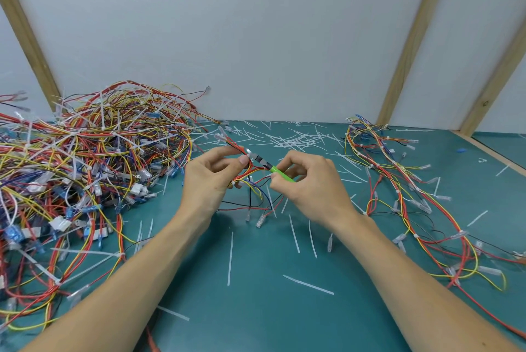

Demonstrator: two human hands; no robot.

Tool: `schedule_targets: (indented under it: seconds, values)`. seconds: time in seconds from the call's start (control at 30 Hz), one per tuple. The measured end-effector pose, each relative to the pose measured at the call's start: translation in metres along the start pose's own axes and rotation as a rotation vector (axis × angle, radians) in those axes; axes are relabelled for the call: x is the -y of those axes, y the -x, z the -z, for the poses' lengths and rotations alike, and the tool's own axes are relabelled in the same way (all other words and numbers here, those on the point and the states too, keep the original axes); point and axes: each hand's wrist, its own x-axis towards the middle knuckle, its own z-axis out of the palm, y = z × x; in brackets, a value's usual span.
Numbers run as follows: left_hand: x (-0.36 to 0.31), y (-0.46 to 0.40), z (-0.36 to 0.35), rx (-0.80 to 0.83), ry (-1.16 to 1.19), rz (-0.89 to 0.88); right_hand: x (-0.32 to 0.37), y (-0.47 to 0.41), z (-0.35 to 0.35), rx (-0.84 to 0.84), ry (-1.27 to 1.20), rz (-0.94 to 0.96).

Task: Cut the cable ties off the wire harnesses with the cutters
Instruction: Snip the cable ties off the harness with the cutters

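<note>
Two bare hands met above the middle of the green table. The left hand pinched a small wire harness between thumb and fingers, holding it lifted, with loose red, yellow, blue and black wires hanging from it down to the table. The right hand was closed around the green handles of the cutters, whose metal tip pointed left into the bunched wires just beside the left thumb. The blades were small and half buried in the wires, so whether they were open or biting on anything could not be made out. A white cable tie showed on the harness beside the left hand's fingers.

At the left lay a big tangled pile of harnesses, many white ties sticking out of it; its left side ran out of view. At the right a smaller, looser bunch of harnesses trailed toward the near right corner and was also cut off by the edge. White cut tie strips were scattered over the table, thickest near the wall behind the hands.
</note>
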Motion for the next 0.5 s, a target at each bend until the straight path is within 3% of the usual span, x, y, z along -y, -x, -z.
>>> schedule_targets:
  seconds: [0.5]
  values:
    - [-0.0026,0.0013,-0.0023,-0.022,-0.059,0.024,-0.0063,-0.0032,-0.0016,-0.103,-0.004,-0.016]
